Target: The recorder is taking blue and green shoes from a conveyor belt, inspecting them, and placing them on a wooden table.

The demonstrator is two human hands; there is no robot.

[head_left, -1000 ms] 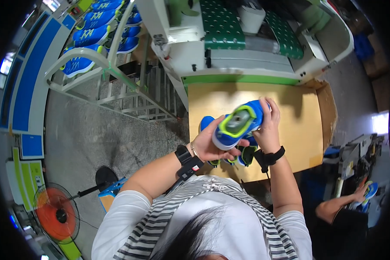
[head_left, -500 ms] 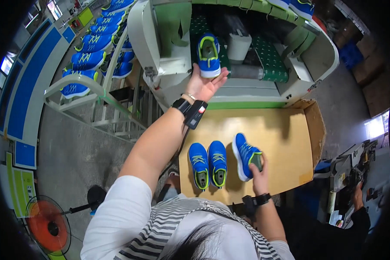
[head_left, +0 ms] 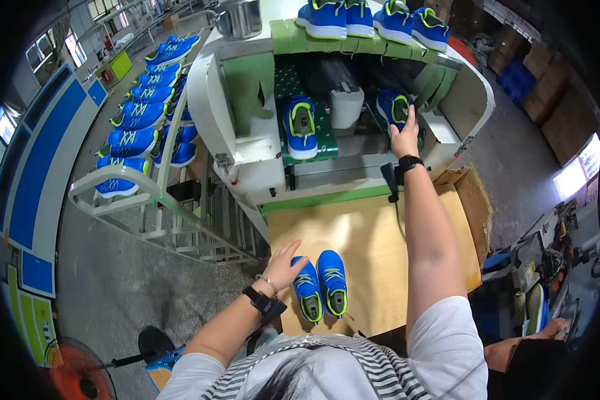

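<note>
Presently, inside the white machine with green belts (head_left: 210,107), the right hand (head_left: 405,133) meets a blue, lime-collared sneaker (head_left: 389,109); its grip cannot be told. A matching sneaker (head_left: 301,130) rests on the machine's left belt. Before the machine, the left hand (head_left: 283,268), fingers apart, is just beside two blue laced sneakers (head_left: 307,285).

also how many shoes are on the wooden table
2: the left shoe near the left hand, and the right shoe just beside it. No others seem hidden there.
</note>
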